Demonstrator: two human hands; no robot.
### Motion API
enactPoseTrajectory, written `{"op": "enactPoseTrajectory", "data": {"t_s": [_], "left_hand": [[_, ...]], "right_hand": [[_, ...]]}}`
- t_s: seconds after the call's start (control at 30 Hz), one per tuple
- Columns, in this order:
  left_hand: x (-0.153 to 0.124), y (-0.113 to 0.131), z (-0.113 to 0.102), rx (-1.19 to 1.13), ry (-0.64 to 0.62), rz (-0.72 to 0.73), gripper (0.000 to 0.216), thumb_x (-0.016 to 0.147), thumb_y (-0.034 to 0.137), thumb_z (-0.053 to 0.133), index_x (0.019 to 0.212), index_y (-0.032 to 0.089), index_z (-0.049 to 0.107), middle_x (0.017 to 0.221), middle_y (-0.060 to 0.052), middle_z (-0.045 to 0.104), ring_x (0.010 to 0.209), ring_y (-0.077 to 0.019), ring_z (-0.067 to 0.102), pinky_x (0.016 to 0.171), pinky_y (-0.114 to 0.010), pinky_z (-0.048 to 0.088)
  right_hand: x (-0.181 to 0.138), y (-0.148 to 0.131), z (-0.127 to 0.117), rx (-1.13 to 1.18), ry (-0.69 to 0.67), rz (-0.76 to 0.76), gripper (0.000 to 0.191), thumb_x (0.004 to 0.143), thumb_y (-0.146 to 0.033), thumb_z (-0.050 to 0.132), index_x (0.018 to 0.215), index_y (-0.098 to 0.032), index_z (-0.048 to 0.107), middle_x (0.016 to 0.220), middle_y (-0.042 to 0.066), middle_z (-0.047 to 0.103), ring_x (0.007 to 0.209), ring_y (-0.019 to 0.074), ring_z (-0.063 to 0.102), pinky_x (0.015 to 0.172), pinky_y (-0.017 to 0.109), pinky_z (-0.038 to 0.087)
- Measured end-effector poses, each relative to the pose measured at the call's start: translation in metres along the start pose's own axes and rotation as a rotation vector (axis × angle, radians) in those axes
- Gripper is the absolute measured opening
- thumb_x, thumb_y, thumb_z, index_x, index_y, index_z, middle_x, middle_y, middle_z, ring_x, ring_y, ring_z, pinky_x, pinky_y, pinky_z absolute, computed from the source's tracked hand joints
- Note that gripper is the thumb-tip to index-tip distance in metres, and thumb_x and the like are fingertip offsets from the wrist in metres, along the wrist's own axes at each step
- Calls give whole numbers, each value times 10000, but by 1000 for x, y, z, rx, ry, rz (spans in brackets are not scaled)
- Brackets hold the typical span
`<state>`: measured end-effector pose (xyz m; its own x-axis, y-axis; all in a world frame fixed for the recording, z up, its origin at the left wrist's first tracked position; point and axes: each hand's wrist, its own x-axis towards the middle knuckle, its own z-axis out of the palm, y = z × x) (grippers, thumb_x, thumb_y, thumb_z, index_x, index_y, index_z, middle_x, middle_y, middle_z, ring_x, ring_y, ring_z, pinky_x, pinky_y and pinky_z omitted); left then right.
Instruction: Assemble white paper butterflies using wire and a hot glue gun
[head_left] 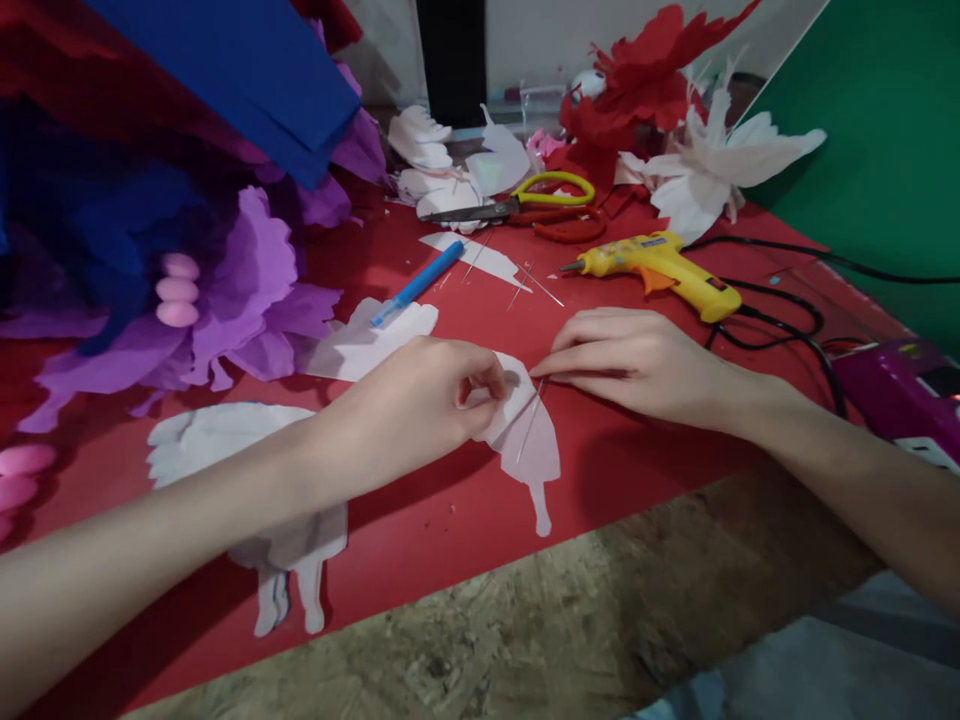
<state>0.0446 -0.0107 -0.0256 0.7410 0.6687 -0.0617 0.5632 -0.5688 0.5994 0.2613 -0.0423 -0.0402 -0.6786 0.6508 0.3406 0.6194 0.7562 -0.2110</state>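
Observation:
A white paper wing-shaped cutout [541,455] with a narrow tail lies near the table's front edge. My left hand [442,395] is over its left part, thumb and forefinger curled together in a pinch at the paper. My right hand [622,360] is at the cutout's right side, its fingers close together on the upper end of a thin wire [529,424]. That wire slants down across the paper. Beneath my left forearm lies a stack of similar white paper cutouts [217,435], partly hidden. Another white cutout [352,345] lies behind my left wrist.
A blue pen [420,282], loose wires [519,287] and scissors [517,208] lie behind my hands. The yellow glue gun [660,265] trails a black cord at right. Purple paper petals [247,290] crowd the left; red [645,75] and white paper flowers [712,165] stand at back right.

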Motion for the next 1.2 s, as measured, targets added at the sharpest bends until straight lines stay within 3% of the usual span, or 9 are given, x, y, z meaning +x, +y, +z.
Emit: {"op": "enactPoseTrajectory", "data": {"t_s": [0.17,0.3,0.6,0.83,0.97,1.2], "left_hand": [[0,-1,0,22,-8,-32,195,695,103,496,725,175,674,672,45,676,569,-81,558,541,-171,364],[1,-2,-1,18,1,-48,188,721,143,506,741,174,691,677,40,689,580,-90,578,545,-178,375],[-1,-2,-2,21,39,-19,161,715,112,558,766,167,700,685,48,688,579,-75,586,550,-161,387],[-2,3,-4,-9,12,-73,173,714,80,563,775,162,702,699,51,695,605,-72,590,561,-152,388],[-1,3,-3,-15,33,-64,157,719,96,571,772,170,700,663,61,679,560,-63,572,528,-145,380],[-1,0,-2,22,59,-14,166,714,106,549,752,179,693,687,61,685,599,-70,594,563,-151,395]], "right_hand": [[1,-9,-9,-35,30,267,187,848,-188,492,888,-155,672,861,20,649,774,89,594,684,200,446],[-1,-23,-9,-74,1,390,177,841,-241,505,846,-164,664,850,12,654,730,102,605,655,215,454],[-17,-70,7,-409,-52,348,337,784,-386,584,942,-93,638,883,79,629,656,157,608,486,252,457],[-13,-66,13,-429,-23,469,521,682,-488,670,1019,-97,596,968,69,612,704,151,618,453,238,451],[-14,-62,17,-460,5,471,659,702,-618,591,1085,-82,575,996,93,607,781,174,618,440,236,421],[-12,-64,20,-471,9,467,643,769,-666,462,1051,-103,594,957,95,607,786,168,598,431,226,361]]}}
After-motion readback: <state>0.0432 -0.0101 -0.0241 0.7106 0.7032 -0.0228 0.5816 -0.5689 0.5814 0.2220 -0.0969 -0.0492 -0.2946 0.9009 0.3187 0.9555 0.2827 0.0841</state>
